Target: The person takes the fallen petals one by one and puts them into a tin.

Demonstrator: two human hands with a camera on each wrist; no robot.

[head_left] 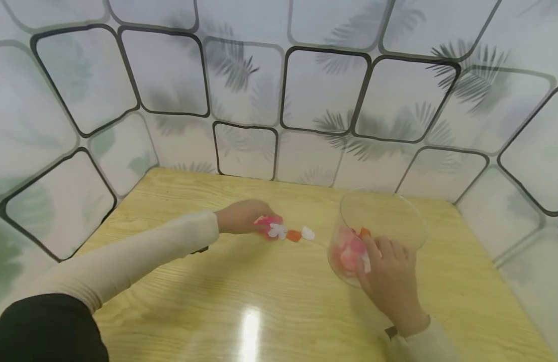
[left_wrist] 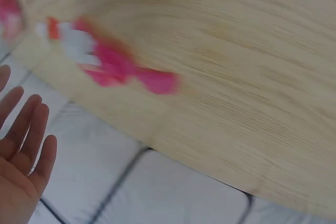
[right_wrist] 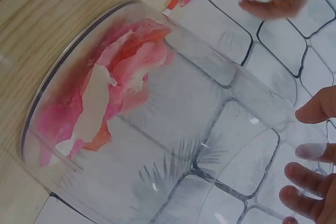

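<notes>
My left hand (head_left: 245, 216) has its fingers spread and, in the left wrist view, nothing in them. It is nearest to a line of petals on the table: pink petals (left_wrist: 118, 64), white petals (head_left: 277, 231), an orange petal (head_left: 294, 235) and another white petal (head_left: 308, 233). My right hand (head_left: 389, 281) is at the near rim of a clear round container (head_left: 398, 216), thumb and fingers parted. One of its fingertips (right_wrist: 310, 151) looks pale. Inside the container, a heap of pink, orange and white petals (right_wrist: 126, 72) lies at the bottom.
The container stands upright on the right part of the wooden table (head_left: 206, 311). Behind the table and along its sides hangs a pale sheet (head_left: 243, 100) with dark outlined squares and leaf prints. A bright light reflection (head_left: 249, 332) shows near the front.
</notes>
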